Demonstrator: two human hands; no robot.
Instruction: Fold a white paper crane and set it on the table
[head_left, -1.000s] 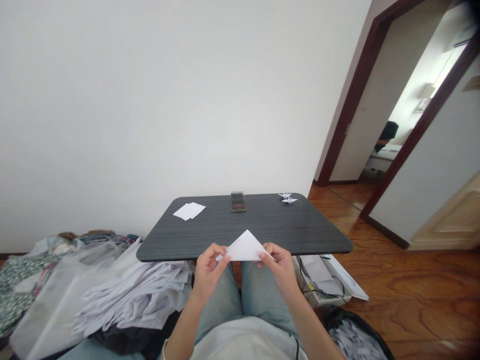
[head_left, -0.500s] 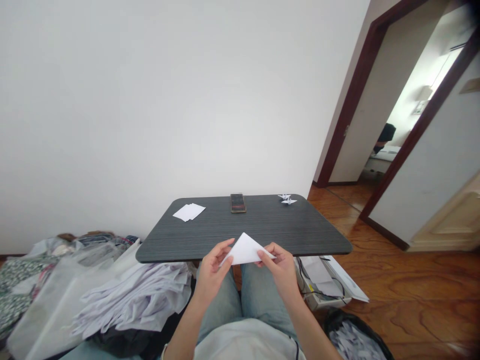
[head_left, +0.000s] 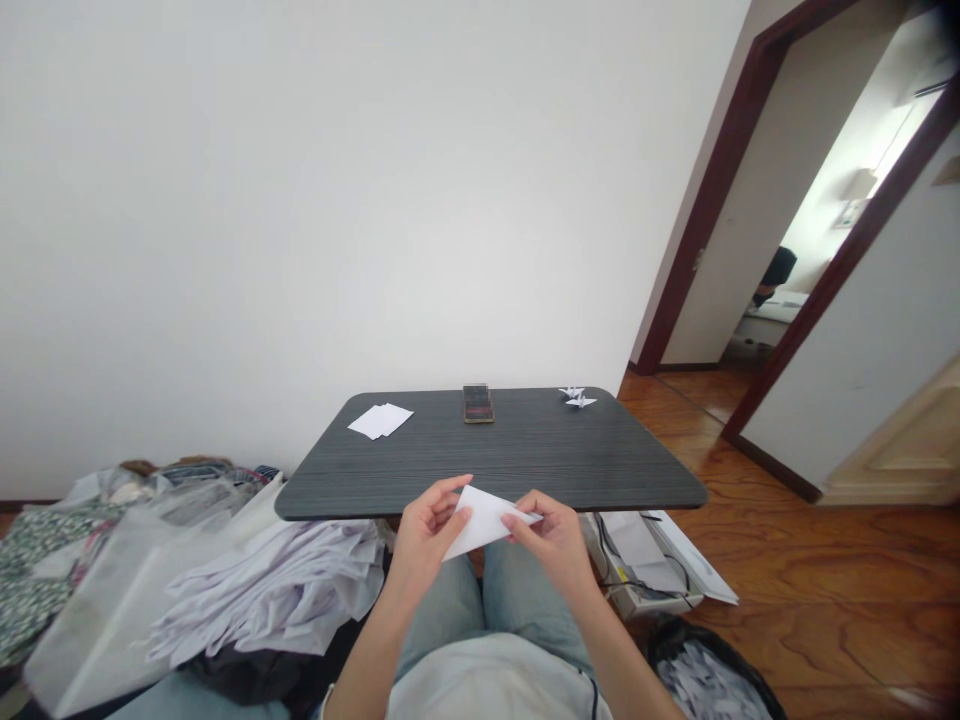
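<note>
Between both hands, just off the table's near edge and above my lap, is a white sheet of paper folded into a triangle (head_left: 484,518). My left hand (head_left: 433,520) pinches its left side, thumb on top and fingers behind. On the right, my right hand (head_left: 547,530) grips the narrow corner between thumb and fingers, the tip poking out past the thumb. On the dark table (head_left: 420,470) lie a few white paper squares (head_left: 380,421) at the left. Two small folded paper cranes (head_left: 580,401) stand at the far right.
A phone-like dark object (head_left: 478,404) lies at the table's back edge. Piled cloth (head_left: 277,590) and plastic bags fill the left side. To the right are a box with cables (head_left: 649,565) and a black bag of paper scraps (head_left: 712,685). A white wall stands behind.
The paper triangle has turned in my hands: its peak, which pointed up and away, now sits at upper left by my left fingers, and another corner points down toward my lap.
</note>
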